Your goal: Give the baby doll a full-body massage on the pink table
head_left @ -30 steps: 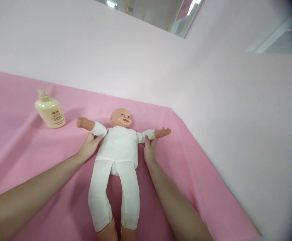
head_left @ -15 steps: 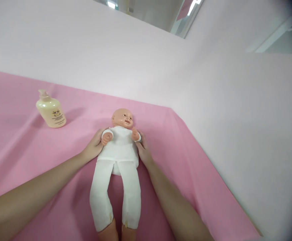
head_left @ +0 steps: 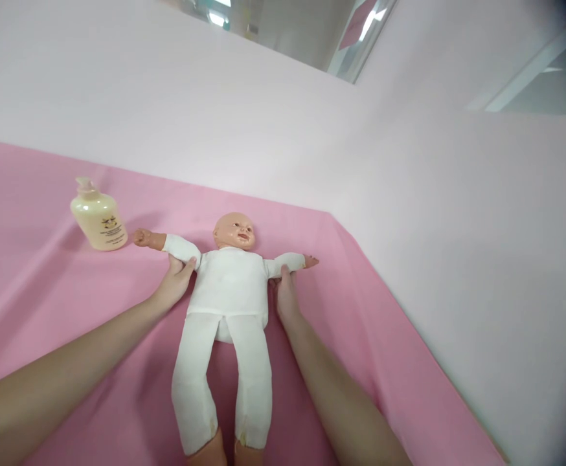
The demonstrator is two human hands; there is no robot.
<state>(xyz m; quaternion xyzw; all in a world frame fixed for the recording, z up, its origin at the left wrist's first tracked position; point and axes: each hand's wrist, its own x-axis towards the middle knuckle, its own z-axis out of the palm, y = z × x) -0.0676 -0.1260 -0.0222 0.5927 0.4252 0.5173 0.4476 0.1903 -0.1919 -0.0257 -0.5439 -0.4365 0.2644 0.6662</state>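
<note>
on the pink sheet (head_left: 45, 304), both hands' fingers (head_left: 182, 265) grip the doll (head_left: 229, 285) at its upper arms.

left hand (head_left: 175, 285), right hand (head_left: 285, 294), both arms outstretched

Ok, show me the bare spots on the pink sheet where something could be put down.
The pink sheet lies bare left of the lotion bottle, also between the doll and the wall on the right, around. It is crowded at the doll's shoulders, where the left hand and right hand grip its arms.
</note>
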